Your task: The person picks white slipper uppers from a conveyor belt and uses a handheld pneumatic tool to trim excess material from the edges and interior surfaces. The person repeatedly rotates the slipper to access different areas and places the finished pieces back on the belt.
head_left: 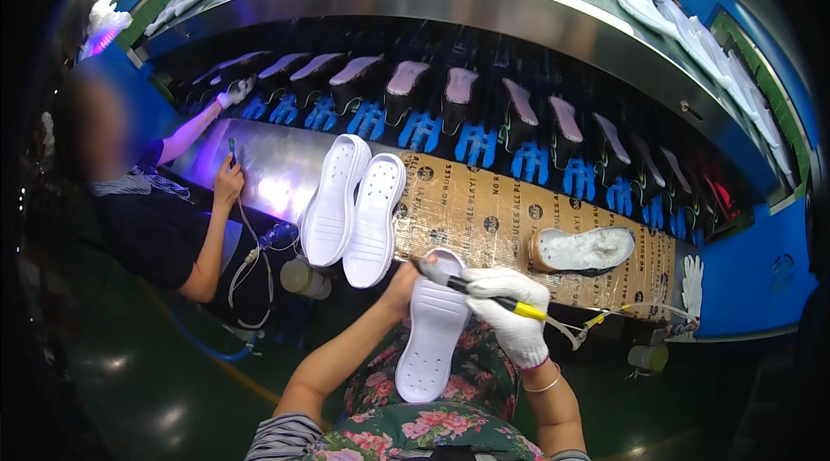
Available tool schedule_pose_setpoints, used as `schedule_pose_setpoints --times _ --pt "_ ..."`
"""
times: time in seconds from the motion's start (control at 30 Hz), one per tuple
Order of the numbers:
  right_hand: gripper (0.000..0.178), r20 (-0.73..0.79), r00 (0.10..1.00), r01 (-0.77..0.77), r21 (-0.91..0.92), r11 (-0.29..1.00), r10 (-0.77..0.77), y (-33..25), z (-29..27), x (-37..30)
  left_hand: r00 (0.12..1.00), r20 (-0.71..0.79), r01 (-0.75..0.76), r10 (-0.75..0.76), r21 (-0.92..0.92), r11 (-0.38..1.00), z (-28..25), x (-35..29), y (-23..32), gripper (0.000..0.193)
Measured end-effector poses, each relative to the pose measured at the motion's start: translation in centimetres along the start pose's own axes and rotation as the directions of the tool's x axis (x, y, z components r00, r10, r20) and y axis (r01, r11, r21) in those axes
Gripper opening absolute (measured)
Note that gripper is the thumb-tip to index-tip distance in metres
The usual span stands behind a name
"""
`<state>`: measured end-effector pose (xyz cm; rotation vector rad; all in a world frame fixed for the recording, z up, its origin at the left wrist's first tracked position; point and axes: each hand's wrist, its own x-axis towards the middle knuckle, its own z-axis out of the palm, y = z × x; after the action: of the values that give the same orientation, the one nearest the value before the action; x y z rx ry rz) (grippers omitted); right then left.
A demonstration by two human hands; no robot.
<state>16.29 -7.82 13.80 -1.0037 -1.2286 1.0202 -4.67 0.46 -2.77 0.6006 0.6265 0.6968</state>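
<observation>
A white shoe sole (432,331) lies lengthwise over my lap, its far end in the grip of my bare left hand (399,286), whose fingers are partly hidden by it. In a white knit glove, my right hand (517,314) is closed round a glue brush (494,295) with a black handle and a yellow rear part. The brush tip is over the far end of the sole; I cannot tell whether it touches. A thin hose (566,331) runs from the brush to the right. Two more white soles (333,202) rest side by side at the bench's left.
Cardboard (467,202) under clear film covers the bench. On it sits a container (588,249) with whitish contents. A white glove (692,284) lies far right. Shoe lasts (461,98) on blue holders line the conveyor behind. A co-worker's hand (229,180) holds a brush at left.
</observation>
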Motion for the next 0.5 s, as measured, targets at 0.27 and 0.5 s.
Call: schedule_pose_setpoints --times 0.27,0.5 --pt "0.019 0.163 0.970 0.212 -0.206 0.955 -0.180 0.9 0.0 1.3 0.898 0.420 0.359 -0.133 -0.523 0.773 2.2 -8.0 -5.2 0.106" --pt "0.024 0.194 0.913 0.407 -0.461 0.789 -0.358 -0.6 0.1 2.8 0.999 0.035 0.006 0.013 -0.491 0.871 7.1 -4.5 0.5 0.110"
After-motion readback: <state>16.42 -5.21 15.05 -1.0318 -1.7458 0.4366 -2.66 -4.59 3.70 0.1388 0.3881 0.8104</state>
